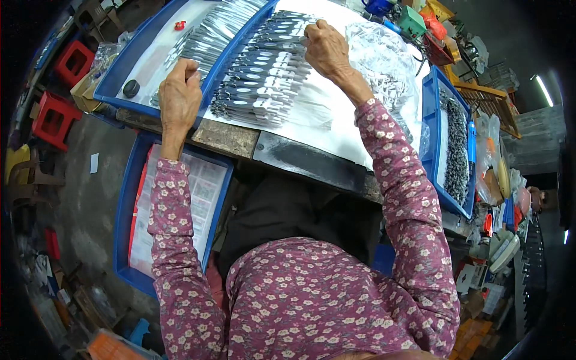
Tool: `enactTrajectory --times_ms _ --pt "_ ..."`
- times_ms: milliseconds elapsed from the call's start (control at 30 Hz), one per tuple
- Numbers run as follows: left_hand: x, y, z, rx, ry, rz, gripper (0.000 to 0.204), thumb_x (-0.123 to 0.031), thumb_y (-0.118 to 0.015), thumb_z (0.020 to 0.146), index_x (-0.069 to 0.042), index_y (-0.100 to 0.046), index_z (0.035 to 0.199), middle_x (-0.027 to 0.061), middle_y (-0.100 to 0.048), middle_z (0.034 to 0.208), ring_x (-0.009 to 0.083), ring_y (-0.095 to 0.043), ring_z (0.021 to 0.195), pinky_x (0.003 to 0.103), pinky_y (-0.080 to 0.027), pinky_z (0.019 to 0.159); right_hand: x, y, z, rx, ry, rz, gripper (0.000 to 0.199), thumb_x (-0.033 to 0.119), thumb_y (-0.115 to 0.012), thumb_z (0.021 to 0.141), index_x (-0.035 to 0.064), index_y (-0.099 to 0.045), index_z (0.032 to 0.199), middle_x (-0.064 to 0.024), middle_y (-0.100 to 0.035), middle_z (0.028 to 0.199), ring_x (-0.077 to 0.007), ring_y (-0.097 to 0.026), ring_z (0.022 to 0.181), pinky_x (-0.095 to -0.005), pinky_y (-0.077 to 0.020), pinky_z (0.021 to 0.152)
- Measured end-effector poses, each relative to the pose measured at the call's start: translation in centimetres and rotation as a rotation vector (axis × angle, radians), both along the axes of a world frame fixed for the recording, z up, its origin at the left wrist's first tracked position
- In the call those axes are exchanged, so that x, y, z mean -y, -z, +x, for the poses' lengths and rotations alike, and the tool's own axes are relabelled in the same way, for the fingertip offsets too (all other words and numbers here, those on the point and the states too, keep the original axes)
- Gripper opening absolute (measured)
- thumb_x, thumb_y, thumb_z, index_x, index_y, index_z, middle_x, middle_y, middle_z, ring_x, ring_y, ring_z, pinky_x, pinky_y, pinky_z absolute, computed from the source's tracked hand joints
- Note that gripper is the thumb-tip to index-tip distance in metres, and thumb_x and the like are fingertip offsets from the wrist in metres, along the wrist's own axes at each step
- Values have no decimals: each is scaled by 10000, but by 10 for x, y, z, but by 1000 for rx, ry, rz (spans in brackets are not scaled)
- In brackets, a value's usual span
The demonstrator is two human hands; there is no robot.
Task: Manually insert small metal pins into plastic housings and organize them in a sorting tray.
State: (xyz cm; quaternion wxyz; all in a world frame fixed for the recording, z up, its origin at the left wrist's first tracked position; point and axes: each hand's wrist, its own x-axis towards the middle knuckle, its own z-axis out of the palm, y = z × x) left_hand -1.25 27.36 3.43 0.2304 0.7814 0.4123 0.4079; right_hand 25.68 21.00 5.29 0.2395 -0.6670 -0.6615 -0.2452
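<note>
My left hand [181, 95] is over the near end of a blue tray [108, 87], fingers curled in beside slim silver metal pieces [210, 45]; whatever they pinch is too small to make out. My right hand [329, 49] is at the far right side of rows of black-handled pieces [258, 70] with white ovals and pale ends. Its fingers are bent closed, and their tips are partly hidden, so I cannot make out what they grip. The rows lie overlapping on white sheeting [348, 135] on the table.
A clear plastic bag of small pale parts [384, 66] lies right of my right hand. Farther right stands a blue tray of small dark parts [456, 144]. Below the table's left side is another blue tray [123, 240]. Red stools [57, 120] stand left. A round black cap [131, 89] sits in the upper tray.
</note>
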Motion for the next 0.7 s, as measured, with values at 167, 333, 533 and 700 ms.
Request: enactTrajectory --times_ms 167,333,533,700 --pt "2 -1 1 -8 1 -3 163 -59 -553 783 4 -572 932 171 -630 865 308 -615 817 363 -469 722 -3 5 3 12 -17 -42 134 32 -596 626 -14 -564 748 -147 -530 770 -298 -560 756 -399 -472 627" --pt "4 -1 2 -79 -37 -17 152 -76 -549 786 -15 -574 923 171 -631 867 326 -612 820 374 -468 720 -3 7 4 24 -22 -60 133 28 -594 627 -9 -564 751 -138 -526 756 -290 -555 741 -388 -473 614" --pt "4 -3 2 -74 -20 -18 146 -62 -533 777 -7 -580 903 173 -632 850 314 -620 805 377 -470 713 -3 9 10 -11 -53 -17 123 21 -589 640 18 -572 762 -126 -529 754 -280 -554 732 -384 -469 598" --pt "-1 -4 1 40 40 -121 165 -31 -498 778 33 -574 909 146 -633 804 219 -616 730 308 -475 674 4 6 7 -14 -16 17 73 69 -585 752 30 -603 811 -94 -550 773 -253 -551 695 -346 -445 609"
